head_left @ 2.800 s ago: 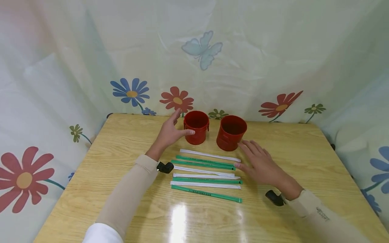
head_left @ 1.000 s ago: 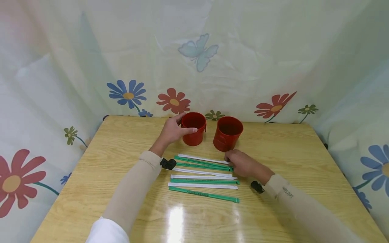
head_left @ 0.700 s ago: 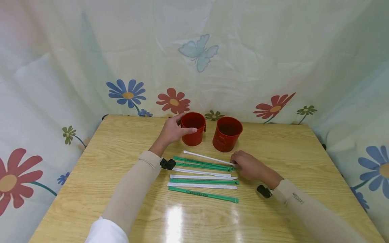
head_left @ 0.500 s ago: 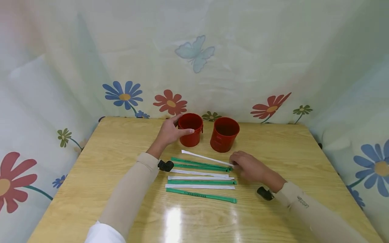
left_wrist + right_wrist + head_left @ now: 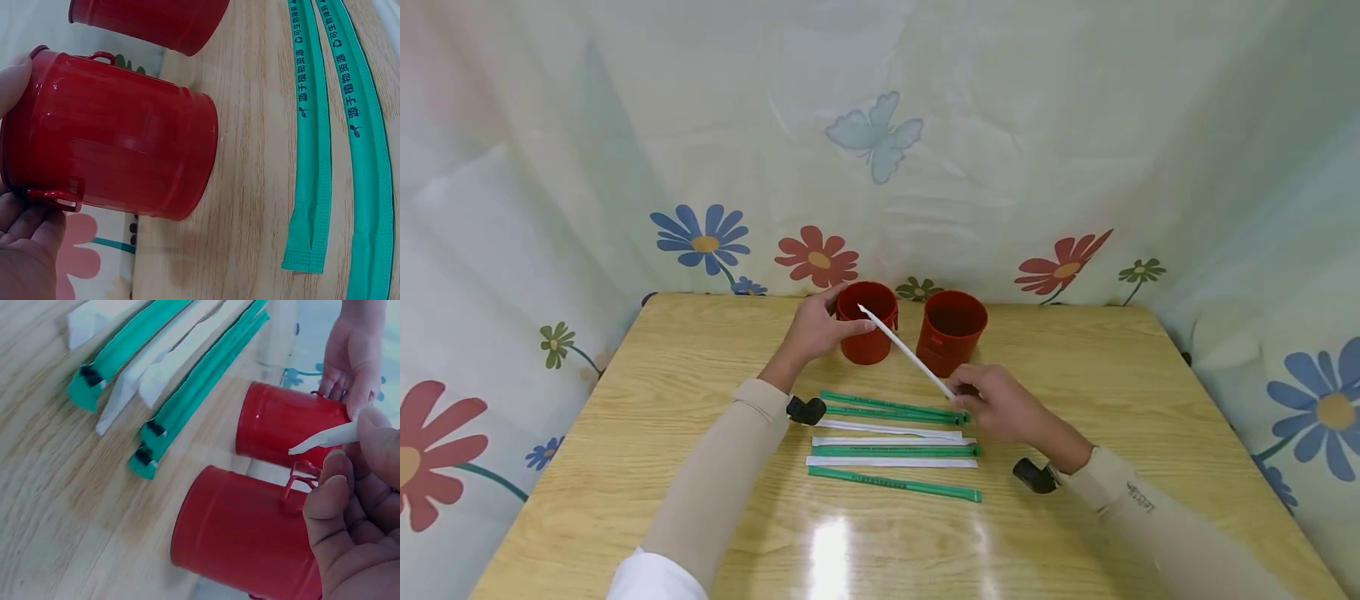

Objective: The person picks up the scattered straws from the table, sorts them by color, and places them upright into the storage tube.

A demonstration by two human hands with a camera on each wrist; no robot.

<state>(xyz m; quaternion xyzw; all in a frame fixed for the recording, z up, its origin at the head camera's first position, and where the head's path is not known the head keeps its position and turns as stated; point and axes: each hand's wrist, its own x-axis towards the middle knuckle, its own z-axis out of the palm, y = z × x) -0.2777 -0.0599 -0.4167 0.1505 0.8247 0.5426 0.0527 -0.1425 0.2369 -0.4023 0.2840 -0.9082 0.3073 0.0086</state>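
My right hand point(image 5: 1003, 406) pinches one end of a white paper-wrapped straw point(image 5: 912, 353) between thumb and fingers. The straw slants up to the left, its far tip overlapping the mouth of the left red bucket point(image 5: 867, 348) in the head view. Around that small bucket's upper side, my left hand point(image 5: 817, 328) holds on, thumb at the front of the rim and fingers behind. The left wrist view shows the fingers by a side handle point(image 5: 55, 196) of the bucket. A second red bucket point(image 5: 946, 350) stands upright to the right, untouched.
Several wrapped straws, green point(image 5: 895, 483) and white point(image 5: 891, 461), lie in rows across the wooden table point(image 5: 700, 492) in front of the buckets. A flower-printed curtain point(image 5: 985, 150) hangs behind the table and at both sides.
My right hand has pinched the farthest white straw, lifted it off the table and swung its tip up toward the left bucket. My left hand has moved onto that bucket.
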